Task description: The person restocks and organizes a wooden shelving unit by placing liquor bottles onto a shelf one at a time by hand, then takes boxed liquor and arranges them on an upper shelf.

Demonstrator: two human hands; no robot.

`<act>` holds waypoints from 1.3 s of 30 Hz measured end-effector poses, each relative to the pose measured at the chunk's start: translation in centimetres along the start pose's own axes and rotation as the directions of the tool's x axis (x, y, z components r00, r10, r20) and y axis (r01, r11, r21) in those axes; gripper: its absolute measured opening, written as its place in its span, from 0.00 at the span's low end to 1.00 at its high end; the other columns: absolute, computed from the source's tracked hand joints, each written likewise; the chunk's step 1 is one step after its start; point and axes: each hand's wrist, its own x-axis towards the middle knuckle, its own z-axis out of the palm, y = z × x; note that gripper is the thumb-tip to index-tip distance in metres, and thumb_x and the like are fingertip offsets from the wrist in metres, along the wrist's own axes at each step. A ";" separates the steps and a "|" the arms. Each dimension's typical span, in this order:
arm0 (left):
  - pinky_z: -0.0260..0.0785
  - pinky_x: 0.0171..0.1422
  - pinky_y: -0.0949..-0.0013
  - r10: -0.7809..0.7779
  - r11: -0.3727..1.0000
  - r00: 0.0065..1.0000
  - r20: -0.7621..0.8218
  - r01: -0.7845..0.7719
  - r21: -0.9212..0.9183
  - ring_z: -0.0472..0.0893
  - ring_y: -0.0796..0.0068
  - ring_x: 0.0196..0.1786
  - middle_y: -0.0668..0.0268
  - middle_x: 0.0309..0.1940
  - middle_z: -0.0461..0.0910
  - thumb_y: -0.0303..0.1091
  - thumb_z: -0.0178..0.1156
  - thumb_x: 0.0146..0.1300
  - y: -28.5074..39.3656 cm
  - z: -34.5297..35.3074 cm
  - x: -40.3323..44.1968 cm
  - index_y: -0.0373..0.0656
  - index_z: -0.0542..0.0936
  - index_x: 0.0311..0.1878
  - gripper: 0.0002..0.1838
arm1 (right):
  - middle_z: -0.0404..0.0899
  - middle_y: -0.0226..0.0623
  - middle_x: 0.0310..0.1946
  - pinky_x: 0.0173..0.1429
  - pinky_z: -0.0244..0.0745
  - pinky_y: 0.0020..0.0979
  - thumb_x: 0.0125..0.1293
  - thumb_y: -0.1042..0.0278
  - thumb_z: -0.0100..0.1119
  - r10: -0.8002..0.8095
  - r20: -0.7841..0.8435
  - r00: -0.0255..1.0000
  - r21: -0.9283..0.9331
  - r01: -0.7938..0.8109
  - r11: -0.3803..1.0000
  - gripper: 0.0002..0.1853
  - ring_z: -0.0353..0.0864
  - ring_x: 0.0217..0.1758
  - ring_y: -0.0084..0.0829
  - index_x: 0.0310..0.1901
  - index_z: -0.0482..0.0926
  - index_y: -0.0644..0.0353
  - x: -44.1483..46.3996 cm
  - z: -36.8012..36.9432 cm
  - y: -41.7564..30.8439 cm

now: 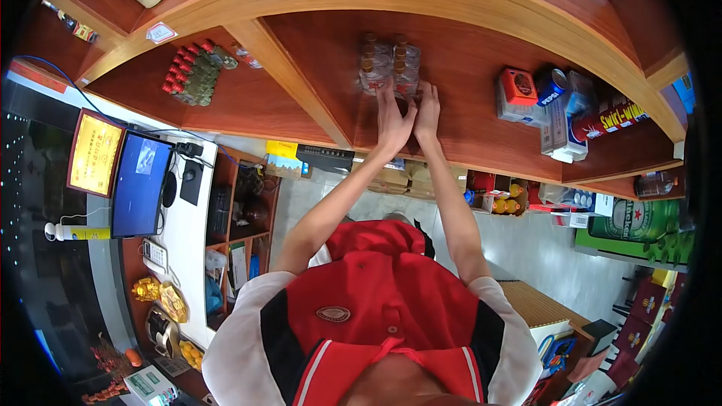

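Note:
Small clear glass bottles [406, 66] with brownish caps stand in two short rows on a reddish-brown wooden shelf in the upper middle. My left hand [394, 119] reaches up to the front of the left row, fingers stretched against the lower part of the nearest bottle and thumb apart. Beside it, my right hand [427, 111] is held upright at the right side of the group, fingers extended next to the front right bottle. Both hands seem to touch the bottles without wrapping round them. The fingers partly hide the bases of the front bottles.
A wooden divider [297, 79] separates this bay from small red-capped green bottles [194, 75]. Rightward on the shelf stand a Pepsi can [553, 84], a red box [519, 86] and a red spray can [609, 119]. A monitor [139, 180] stands on the left counter.

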 end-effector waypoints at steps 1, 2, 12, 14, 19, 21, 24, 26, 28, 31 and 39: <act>0.61 0.79 0.47 0.007 1.000 1.000 -0.003 -0.007 0.018 0.64 0.37 0.76 0.39 0.73 0.61 0.32 0.66 0.68 0.1 0.0 -0.1 0.31 0.56 0.80 0.42 | 0.77 0.45 0.49 0.49 0.81 0.39 0.74 0.77 0.48 -0.086 -0.047 0.995 -0.050 0.084 0.995 0.16 0.83 0.47 0.41 0.59 0.78 0.63 -0.2 0.2 0.3; 0.63 0.78 0.47 0.012 0.999 1.000 -0.010 -0.011 0.035 0.65 0.35 0.75 0.38 0.73 0.60 0.32 0.65 0.68 0.1 -0.1 -0.1 0.29 0.56 0.79 0.42 | 0.78 0.46 0.52 0.50 0.81 0.38 0.78 0.75 0.46 -0.101 -0.050 0.994 -0.061 0.098 0.993 0.15 0.83 0.49 0.40 0.60 0.77 0.65 -0.1 0.4 1.2; 0.76 0.42 0.66 -0.064 0.966 0.995 0.071 0.080 -0.244 0.83 0.66 0.39 0.59 0.38 0.80 0.24 0.65 0.71 1.1 -16.0 -11.8 0.35 0.82 0.45 0.04 | 0.81 0.36 0.29 0.38 0.73 0.31 0.72 0.68 0.71 0.066 -0.153 0.986 0.023 -0.063 0.998 0.12 0.76 0.31 0.26 0.36 0.79 0.66 -15.5 -1.8 -6.5; 0.75 0.38 0.66 -0.034 0.986 0.998 -0.053 0.025 -0.162 0.83 0.69 0.37 0.59 0.37 0.81 0.25 0.64 0.71 -1.6 -20.8 -11.4 0.36 0.82 0.44 0.03 | 0.79 0.37 0.24 0.37 0.74 0.32 0.71 0.70 0.70 0.038 -0.009 0.999 -0.063 -0.039 0.997 0.14 0.76 0.28 0.27 0.30 0.78 0.66 -20.1 -0.6 -8.5; 0.74 0.39 0.58 -0.045 0.994 0.960 -0.276 0.071 0.085 0.82 0.61 0.36 0.53 0.43 0.79 0.30 0.64 0.71 -7.1 -27.2 0.2 0.35 0.81 0.52 0.11 | 0.82 0.37 0.29 0.36 0.76 0.31 0.73 0.70 0.67 0.088 0.450 0.889 0.118 -0.157 0.980 0.08 0.81 0.30 0.28 0.39 0.82 0.66 -22.4 8.4 -12.2; 0.75 0.45 0.44 0.114 0.955 0.936 -0.332 -0.011 0.296 0.84 0.45 0.45 0.47 0.47 0.80 0.33 0.66 0.69 -11.0 -27.3 5.7 0.34 0.79 0.56 0.17 | 0.84 0.37 0.35 0.36 0.77 0.32 0.74 0.68 0.66 0.028 0.440 0.897 0.213 -0.135 0.968 0.09 0.82 0.33 0.28 0.47 0.82 0.66 -19.9 14.0 -14.0; 0.77 0.49 0.43 0.059 0.975 0.947 -0.315 0.012 0.221 0.84 0.38 0.48 0.44 0.48 0.81 0.35 0.67 0.68 -11.2 -27.7 11.7 0.34 0.78 0.56 0.18 | 0.83 0.40 0.42 0.42 0.80 0.31 0.74 0.72 0.63 0.136 0.354 0.925 0.271 -0.241 0.932 0.13 0.84 0.39 0.29 0.57 0.78 0.65 -13.7 21.4 -15.7; 0.77 0.50 0.44 -0.032 0.987 0.970 -0.242 0.069 0.148 0.83 0.36 0.49 0.44 0.47 0.81 0.36 0.68 0.68 -11.9 -27.8 14.2 0.33 0.79 0.55 0.19 | 0.81 0.44 0.50 0.48 0.81 0.32 0.72 0.76 0.62 0.146 0.220 0.965 0.186 -0.188 0.965 0.18 0.86 0.43 0.33 0.62 0.75 0.65 -8.6 25.9 -14.4; 0.78 0.46 0.43 0.028 0.951 0.983 -0.179 0.029 0.308 0.85 0.37 0.44 0.45 0.46 0.82 0.36 0.69 0.68 -13.0 -27.3 15.8 0.34 0.79 0.57 0.20 | 0.79 0.45 0.53 0.51 0.80 0.33 0.71 0.78 0.62 0.092 0.098 0.991 0.149 -0.107 0.983 0.21 0.86 0.45 0.36 0.64 0.74 0.65 -4.5 29.4 -12.4; 0.79 0.45 0.43 0.097 0.942 0.980 -0.171 -0.035 0.334 0.86 0.38 0.44 0.43 0.46 0.83 0.38 0.68 0.69 -14.0 -26.6 17.3 0.34 0.79 0.56 0.20 | 0.81 0.47 0.49 0.48 0.81 0.32 0.69 0.71 0.69 -0.015 -0.136 0.991 0.076 0.025 0.997 0.25 0.84 0.44 0.30 0.64 0.72 0.65 0.0 32.2 -12.1; 0.81 0.41 0.42 0.040 0.947 0.983 -0.177 0.019 0.320 0.87 0.38 0.38 0.44 0.36 0.87 0.44 0.65 0.72 -14.3 -26.7 19.0 0.35 0.79 0.50 0.19 | 0.80 0.51 0.52 0.61 0.76 0.46 0.61 0.69 0.75 0.115 -0.192 0.975 0.027 -0.112 0.993 0.24 0.81 0.59 0.53 0.57 0.78 0.67 4.1 34.6 -9.6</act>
